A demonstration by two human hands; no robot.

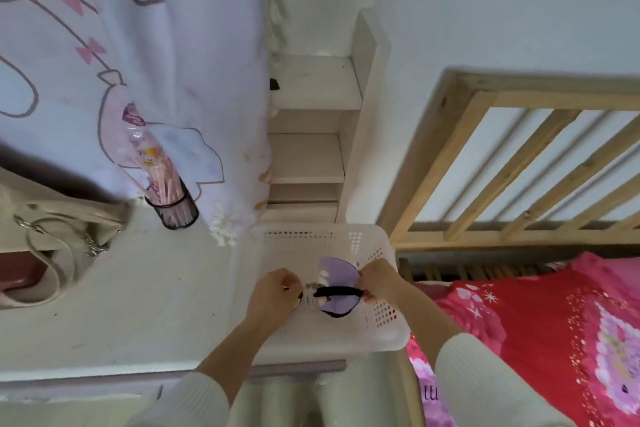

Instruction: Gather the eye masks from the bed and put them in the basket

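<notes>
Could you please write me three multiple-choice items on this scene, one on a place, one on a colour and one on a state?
1. Where does the white basket stand?
A. On the pale desk, beside the bed
B. On the floor under the bed
C. On the red bedding

2. What colour is the eye mask being held?
A. Green with a white strap
B. Lilac with a black strap
C. Plain yellow

3. How is the mask held?
A. Lying loose, untouched
B. In the left hand only
C. By both hands, over the basket

Answers:
1. A: the basket rests on the desk, next to the red bedding.
2. B: its cloth is lilac, edged and strapped in black.
3. C: the left hand and the right hand each hold an end, above the basket's inside.
</notes>
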